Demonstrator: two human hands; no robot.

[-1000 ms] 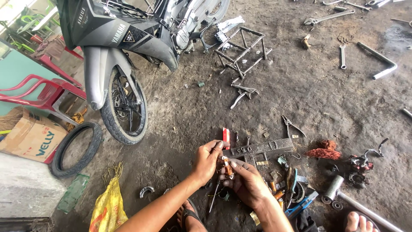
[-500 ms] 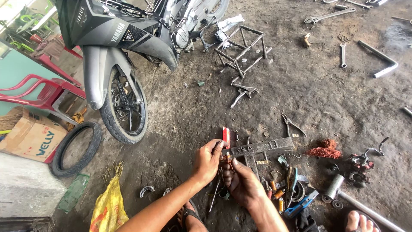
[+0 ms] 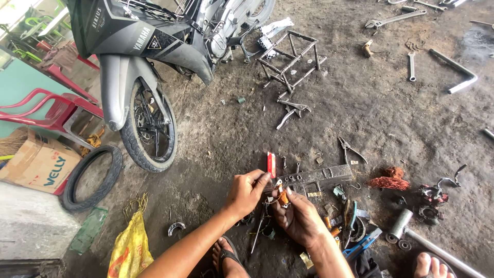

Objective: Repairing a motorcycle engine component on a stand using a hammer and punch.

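My left hand (image 3: 246, 193) and my right hand (image 3: 297, 216) meet low over a dirty concrete floor, both pinching a small orange and metal part (image 3: 282, 196) between the fingertips. Just beyond the fingers lie a small red and white object (image 3: 271, 164) and a flat perforated metal bar (image 3: 316, 176). A screwdriver (image 3: 257, 231) lies under my left wrist. My sandalled foot (image 3: 225, 257) shows below the left forearm.
A grey motorbike (image 3: 149, 56) stands at the upper left, with a loose tyre (image 3: 90, 177), a cardboard box (image 3: 38, 162) and red plastic chairs (image 3: 46, 110) beside it. A metal rack (image 3: 288, 59), pliers (image 3: 350, 150), wrenches (image 3: 411, 64), copper wire (image 3: 388, 181) and a yellow bag (image 3: 131, 249) are scattered around.
My right hand has shifted slightly left and closer to the left hand, and the orange part now sits between both sets of fingertips. The view has barely moved.
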